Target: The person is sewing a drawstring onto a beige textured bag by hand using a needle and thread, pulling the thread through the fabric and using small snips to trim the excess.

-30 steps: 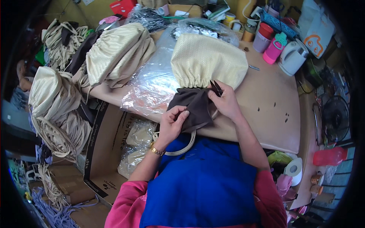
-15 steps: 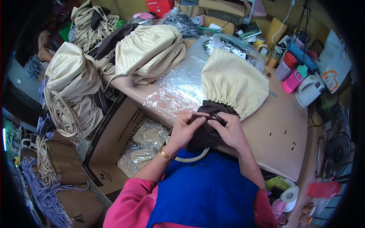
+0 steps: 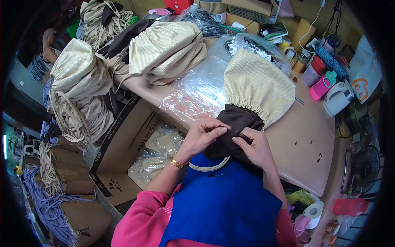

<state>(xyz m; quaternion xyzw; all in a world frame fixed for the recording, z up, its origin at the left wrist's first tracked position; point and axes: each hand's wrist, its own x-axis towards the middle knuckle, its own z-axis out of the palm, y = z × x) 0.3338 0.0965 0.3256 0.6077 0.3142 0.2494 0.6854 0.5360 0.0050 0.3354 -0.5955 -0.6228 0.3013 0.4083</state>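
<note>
A single head-worn fisheye looks down from above, on the wearer's side of the left hand (image 3: 205, 133) and right hand (image 3: 256, 146), facing forward across the table (image 3: 304, 164) before them. It sits near, both close to centre, its rim curving well beyond them.

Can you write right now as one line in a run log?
left grip: pinched at brown cloth | right grip: holding small black tool | cream bag: lying on table

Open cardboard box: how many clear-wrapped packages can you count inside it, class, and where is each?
2: one upper package, farther from the wearer, and one lower package, beside the left forearm. Others may be hidden underneath.
</note>
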